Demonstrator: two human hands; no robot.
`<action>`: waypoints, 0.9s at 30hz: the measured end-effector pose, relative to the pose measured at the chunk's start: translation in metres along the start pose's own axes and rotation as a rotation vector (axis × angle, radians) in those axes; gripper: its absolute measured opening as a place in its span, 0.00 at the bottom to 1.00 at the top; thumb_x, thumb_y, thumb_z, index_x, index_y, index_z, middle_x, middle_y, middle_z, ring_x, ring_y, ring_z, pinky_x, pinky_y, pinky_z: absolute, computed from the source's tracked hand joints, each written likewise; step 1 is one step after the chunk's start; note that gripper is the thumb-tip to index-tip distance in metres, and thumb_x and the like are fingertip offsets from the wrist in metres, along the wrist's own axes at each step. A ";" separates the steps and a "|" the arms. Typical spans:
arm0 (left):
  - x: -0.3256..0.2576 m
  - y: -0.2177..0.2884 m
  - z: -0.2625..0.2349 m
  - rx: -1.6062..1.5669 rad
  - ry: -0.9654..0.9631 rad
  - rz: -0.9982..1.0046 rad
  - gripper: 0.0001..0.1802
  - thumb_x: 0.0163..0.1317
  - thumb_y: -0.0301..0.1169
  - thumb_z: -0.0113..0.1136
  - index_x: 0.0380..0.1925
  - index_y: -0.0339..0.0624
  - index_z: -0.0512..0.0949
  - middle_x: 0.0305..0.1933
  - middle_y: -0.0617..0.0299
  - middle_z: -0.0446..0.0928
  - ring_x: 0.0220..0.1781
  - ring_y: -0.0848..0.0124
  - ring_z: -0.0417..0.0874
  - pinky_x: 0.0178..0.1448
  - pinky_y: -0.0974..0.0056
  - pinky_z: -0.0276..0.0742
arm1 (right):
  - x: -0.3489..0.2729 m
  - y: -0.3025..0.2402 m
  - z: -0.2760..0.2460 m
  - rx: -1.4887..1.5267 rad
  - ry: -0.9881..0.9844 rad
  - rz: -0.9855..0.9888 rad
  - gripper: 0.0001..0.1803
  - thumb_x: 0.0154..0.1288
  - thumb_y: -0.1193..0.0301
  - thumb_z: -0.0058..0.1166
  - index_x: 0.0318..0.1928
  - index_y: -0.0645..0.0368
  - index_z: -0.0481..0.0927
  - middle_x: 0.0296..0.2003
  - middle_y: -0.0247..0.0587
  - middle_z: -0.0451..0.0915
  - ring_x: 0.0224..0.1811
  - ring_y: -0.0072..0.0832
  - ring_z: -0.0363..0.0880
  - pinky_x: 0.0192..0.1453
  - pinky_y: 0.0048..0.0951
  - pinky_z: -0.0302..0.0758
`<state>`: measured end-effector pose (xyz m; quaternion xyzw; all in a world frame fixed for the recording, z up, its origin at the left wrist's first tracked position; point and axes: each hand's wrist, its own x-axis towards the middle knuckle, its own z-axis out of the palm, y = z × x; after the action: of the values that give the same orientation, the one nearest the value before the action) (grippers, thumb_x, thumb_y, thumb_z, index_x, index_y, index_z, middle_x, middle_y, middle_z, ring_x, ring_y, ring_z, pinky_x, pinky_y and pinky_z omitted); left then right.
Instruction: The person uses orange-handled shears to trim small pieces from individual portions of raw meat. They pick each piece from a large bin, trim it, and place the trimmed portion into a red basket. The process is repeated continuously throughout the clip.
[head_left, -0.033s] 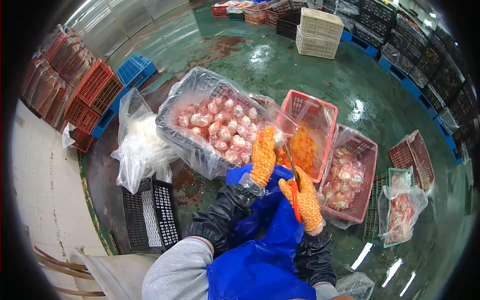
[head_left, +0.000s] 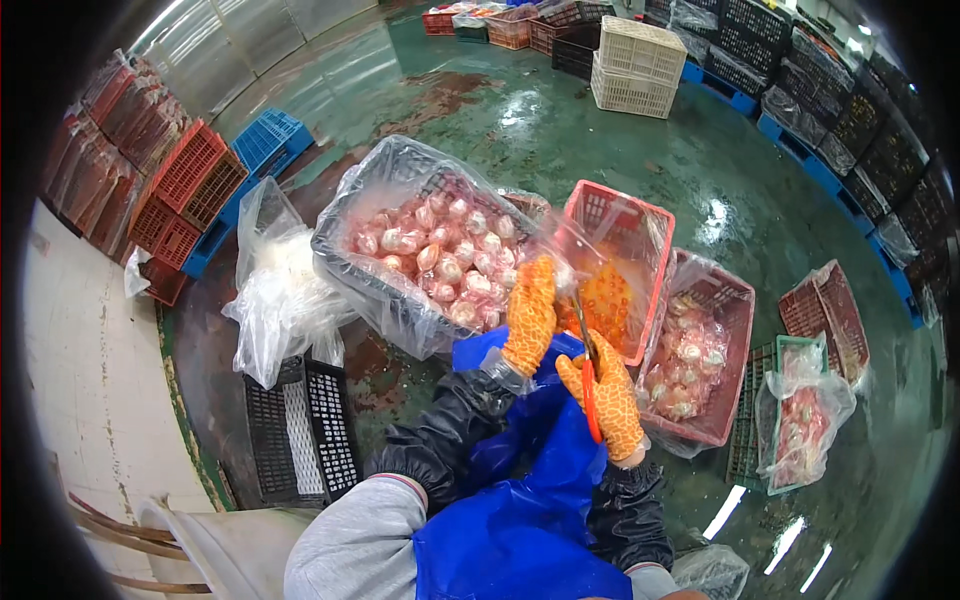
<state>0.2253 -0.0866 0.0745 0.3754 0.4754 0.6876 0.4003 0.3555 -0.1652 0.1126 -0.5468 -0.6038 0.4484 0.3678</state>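
Nearest to the camera is a blue apron point(head_left: 520, 520), with grey sleeves and dark sleeve covers on both forearms. Both hands wear orange patterned gloves. The right hand point(head_left: 605, 395) is closed around the red handle of a pair of scissors point(head_left: 588, 375); its grip is clamped on this handle, and the blades point up and away from the body. The left hand point(head_left: 530, 315) is just beside it, on the left of the blades. Its fingers are bent at the edge of the clear plastic liner of the grey crate point(head_left: 345, 265). I cannot tell if this grip really pinches the plastic or only lies on it.

The grey crate stands tilted in front of the left hand. It is lined with the clear plastic and filled with many pink and white pieces point(head_left: 435, 255), round in shape. I cannot tell what kind of product they are. Just behind the hands is a red crate point(head_left: 640, 225), with some orange matter at its bottom. To the right of it a second red crate point(head_left: 735, 300), also lined with plastic, holds more pink and white pieces.

On the left, a heap of clear plastic bags point(head_left: 280, 290) lies on a black crate point(head_left: 300, 430). The floor point(head_left: 470, 90) is green and wet. Farther away, stacks of red crates point(head_left: 185, 190) and a blue crate point(head_left: 265, 140) stand at the left, and a cream crate point(head_left: 640, 65) stands at the far side.
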 end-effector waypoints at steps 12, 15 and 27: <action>-0.005 -0.014 0.002 0.744 -0.096 0.663 0.19 0.65 0.39 0.47 0.49 0.36 0.70 0.43 0.52 0.75 0.44 0.65 0.77 0.46 0.65 0.72 | 0.016 0.008 -0.011 0.061 -0.032 -0.113 0.26 0.53 0.65 0.61 0.50 0.65 0.70 0.30 0.40 0.75 0.31 0.27 0.72 0.40 0.28 0.70; -0.012 0.015 0.014 0.471 -0.170 0.083 0.22 0.65 0.40 0.46 0.51 0.34 0.68 0.48 0.45 0.74 0.50 0.58 0.75 0.53 0.60 0.69 | 0.022 0.003 -0.016 0.162 -0.046 -0.028 0.24 0.56 0.61 0.59 0.48 0.65 0.72 0.26 0.36 0.74 0.26 0.21 0.70 0.32 0.23 0.70; 0.021 0.004 0.012 -0.186 -0.372 -0.568 0.14 0.63 0.45 0.48 0.39 0.48 0.72 0.29 0.62 0.75 0.23 0.73 0.77 0.21 0.68 0.76 | 0.037 0.029 -0.029 1.258 -0.455 0.441 0.34 0.66 0.47 0.35 0.50 0.69 0.69 0.23 0.45 0.73 0.14 0.23 0.67 0.13 0.18 0.64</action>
<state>0.2269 -0.0646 0.0839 0.3089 0.4150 0.5091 0.6879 0.3870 -0.1249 0.0931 -0.2328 -0.1671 0.8797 0.3794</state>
